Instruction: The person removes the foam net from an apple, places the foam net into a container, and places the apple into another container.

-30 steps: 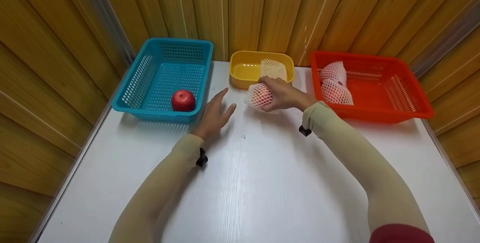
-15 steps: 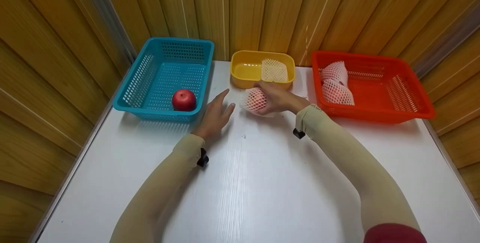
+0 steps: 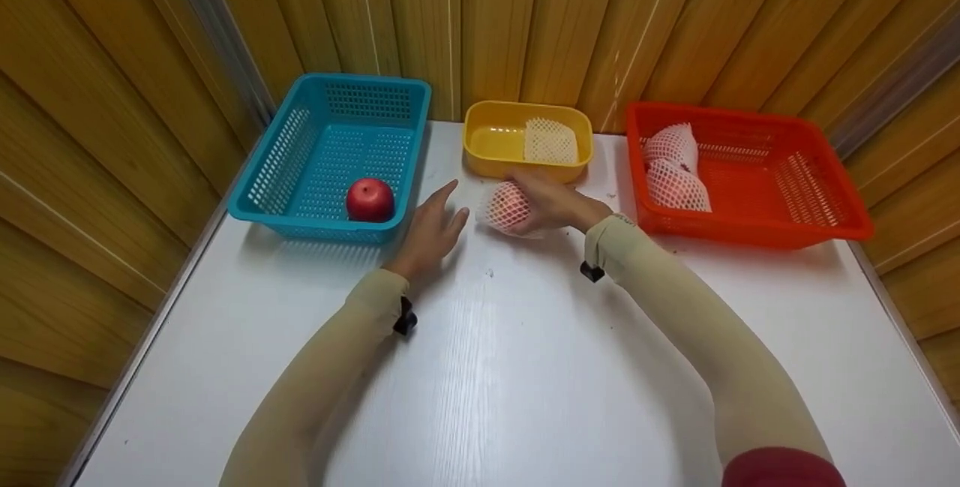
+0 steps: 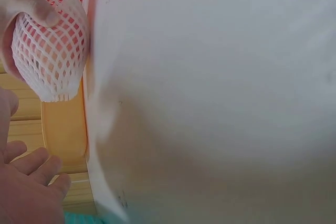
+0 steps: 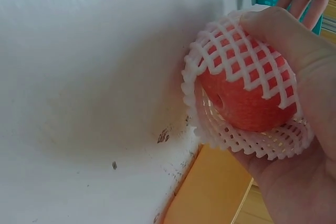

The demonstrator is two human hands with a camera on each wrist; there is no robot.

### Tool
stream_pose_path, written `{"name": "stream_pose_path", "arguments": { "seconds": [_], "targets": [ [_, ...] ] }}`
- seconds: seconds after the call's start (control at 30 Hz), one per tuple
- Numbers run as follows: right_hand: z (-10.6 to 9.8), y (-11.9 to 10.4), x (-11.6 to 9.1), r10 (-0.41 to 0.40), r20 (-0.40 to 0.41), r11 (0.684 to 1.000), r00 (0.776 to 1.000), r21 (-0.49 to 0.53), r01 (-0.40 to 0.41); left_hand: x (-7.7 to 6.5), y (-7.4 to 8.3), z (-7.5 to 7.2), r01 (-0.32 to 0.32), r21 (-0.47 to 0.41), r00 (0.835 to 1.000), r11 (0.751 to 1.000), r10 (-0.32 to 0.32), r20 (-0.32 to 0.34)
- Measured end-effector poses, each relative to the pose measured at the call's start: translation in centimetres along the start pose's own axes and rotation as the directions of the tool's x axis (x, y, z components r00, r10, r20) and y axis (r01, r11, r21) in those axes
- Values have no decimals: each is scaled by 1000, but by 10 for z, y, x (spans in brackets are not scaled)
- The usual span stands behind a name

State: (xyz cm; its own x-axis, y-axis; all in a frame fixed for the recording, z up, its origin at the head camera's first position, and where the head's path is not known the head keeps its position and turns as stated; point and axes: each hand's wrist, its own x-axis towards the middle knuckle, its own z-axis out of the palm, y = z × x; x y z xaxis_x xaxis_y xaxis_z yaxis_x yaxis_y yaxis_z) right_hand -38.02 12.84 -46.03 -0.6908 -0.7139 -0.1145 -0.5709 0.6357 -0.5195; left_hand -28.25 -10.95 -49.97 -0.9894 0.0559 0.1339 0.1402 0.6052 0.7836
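In the head view my right hand (image 3: pixel 553 200) grips a red apple (image 3: pixel 510 205) wrapped in a white foam net, just in front of the yellow bin (image 3: pixel 487 166). The right wrist view shows the foam net (image 5: pixel 233 66) covering much of the apple, with bare red skin (image 5: pixel 252 109) at its open end. My left hand (image 3: pixel 427 235) holds nothing; its fingers are spread beside the blue basket, a short gap from the netted apple. A bare red apple (image 3: pixel 370 199) sits in the near right corner of the blue basket (image 3: pixel 244 205).
At the right, a red basket (image 3: pixel 765 228) holds two net-wrapped fruits (image 3: pixel 675 183) along its left side. Inside the yellow bin lies a cream foam net (image 3: pixel 550 142). Wooden panels (image 3: pixel 495 22) rise behind the white table (image 3: pixel 480 367).
My right hand has moved left and slightly toward me with the netted apple, closer to my left hand. The left hand has stayed nearly still.
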Motion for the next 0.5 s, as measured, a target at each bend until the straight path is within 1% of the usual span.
{"name": "stream_pose_path", "arguments": {
  "seconds": [0.17,0.27,0.4,0.5],
  "targets": [
    [3,0,0,0,5,1000,1000,21,0,-1,0,-1,40,4,999,999,-40,10],
    [3,-1,-1,10,8,1000,1000,27,-11,-1,-1,-1,49,-5,999,999,-49,15],
    [3,0,-1,14,15,1000,1000,15,-14,1,-2,-2,12,-6,1000,1000,-12,7],
    [3,0,-1,12,22,1000,1000,17,-12,2,-4,-2,12,0,1000,1000,-12,3]
  ]
}}
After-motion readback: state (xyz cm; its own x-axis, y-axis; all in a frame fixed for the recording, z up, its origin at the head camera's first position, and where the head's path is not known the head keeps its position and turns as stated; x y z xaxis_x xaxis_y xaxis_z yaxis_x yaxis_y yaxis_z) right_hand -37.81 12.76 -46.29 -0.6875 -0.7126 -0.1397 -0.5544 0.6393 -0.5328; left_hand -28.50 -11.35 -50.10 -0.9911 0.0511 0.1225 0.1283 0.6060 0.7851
